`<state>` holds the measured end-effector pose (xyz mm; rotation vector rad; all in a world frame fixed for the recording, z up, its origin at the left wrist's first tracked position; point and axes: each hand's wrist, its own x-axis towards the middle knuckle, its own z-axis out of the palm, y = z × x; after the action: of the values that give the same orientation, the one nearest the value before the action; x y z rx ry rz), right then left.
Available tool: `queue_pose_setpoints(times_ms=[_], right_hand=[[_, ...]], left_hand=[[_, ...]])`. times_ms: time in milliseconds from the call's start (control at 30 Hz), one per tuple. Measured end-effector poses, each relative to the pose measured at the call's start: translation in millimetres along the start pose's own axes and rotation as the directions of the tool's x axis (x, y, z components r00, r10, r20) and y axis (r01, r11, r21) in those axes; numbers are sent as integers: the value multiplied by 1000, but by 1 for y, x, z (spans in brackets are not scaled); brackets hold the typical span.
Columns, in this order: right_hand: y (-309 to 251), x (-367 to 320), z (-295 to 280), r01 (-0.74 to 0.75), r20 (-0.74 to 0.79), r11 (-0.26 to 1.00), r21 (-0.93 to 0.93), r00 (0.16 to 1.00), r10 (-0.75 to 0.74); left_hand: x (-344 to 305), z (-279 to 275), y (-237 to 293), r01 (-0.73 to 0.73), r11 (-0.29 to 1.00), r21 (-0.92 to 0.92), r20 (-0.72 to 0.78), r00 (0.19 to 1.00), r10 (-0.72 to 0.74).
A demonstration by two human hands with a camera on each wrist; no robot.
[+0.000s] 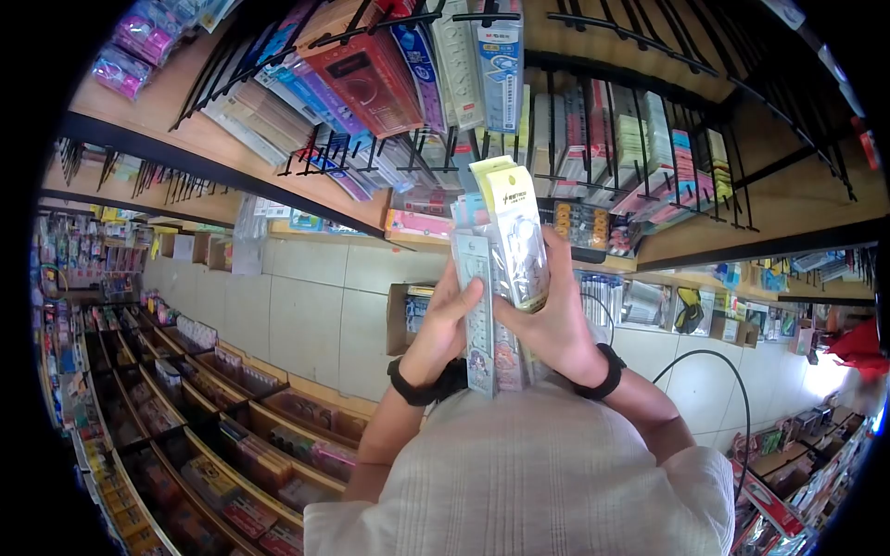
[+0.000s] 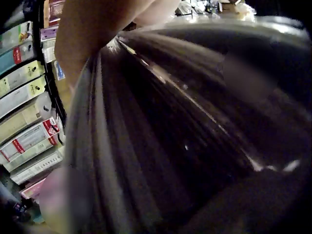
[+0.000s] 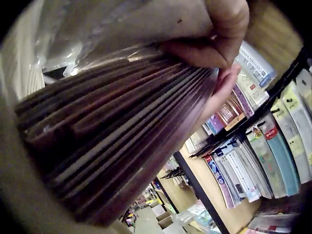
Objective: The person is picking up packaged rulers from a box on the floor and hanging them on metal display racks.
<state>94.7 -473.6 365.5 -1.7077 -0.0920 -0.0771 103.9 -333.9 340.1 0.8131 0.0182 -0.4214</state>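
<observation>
Both hands hold a bundle of slim packets in front of the chest. The left hand point(image 1: 443, 324) grips its left side, thumb on a pale blue ruler packet point(image 1: 478, 324) with small cartoon figures. On the other side, the right hand point(image 1: 564, 324) grips a clear packet with a yellow top point(image 1: 519, 232), thumb pointing inward. In the right wrist view the fingers point(image 3: 222, 44) pinch one end of a thick stack of thin packets point(image 3: 122, 131). Dark folds of packaging point(image 2: 161, 131) fill the left wrist view, beneath part of the hand point(image 2: 97, 29).
Hooks with hanging stationery packets point(image 1: 501, 74) stand ahead, above a wooden shelf point(image 1: 306, 199). Compartmented shelves point(image 1: 232, 435) run along the lower left. A cardboard box point(image 1: 399, 320) sits on the tiled floor point(image 1: 311, 278). A black cable point(image 1: 742, 389) curves at right.
</observation>
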Motion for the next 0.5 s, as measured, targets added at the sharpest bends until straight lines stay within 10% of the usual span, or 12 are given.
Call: queue_pose_setpoints(times_ms=[333, 500], right_hand=[[9, 6, -5, -180, 95, 903, 390, 983, 155], [15, 8, -3, -72, 60, 988, 138, 996, 64]], left_hand=[[3, -10, 4, 133, 989, -71, -176, 974, -144], [6, -4, 5, 128, 992, 6, -171, 977, -125]])
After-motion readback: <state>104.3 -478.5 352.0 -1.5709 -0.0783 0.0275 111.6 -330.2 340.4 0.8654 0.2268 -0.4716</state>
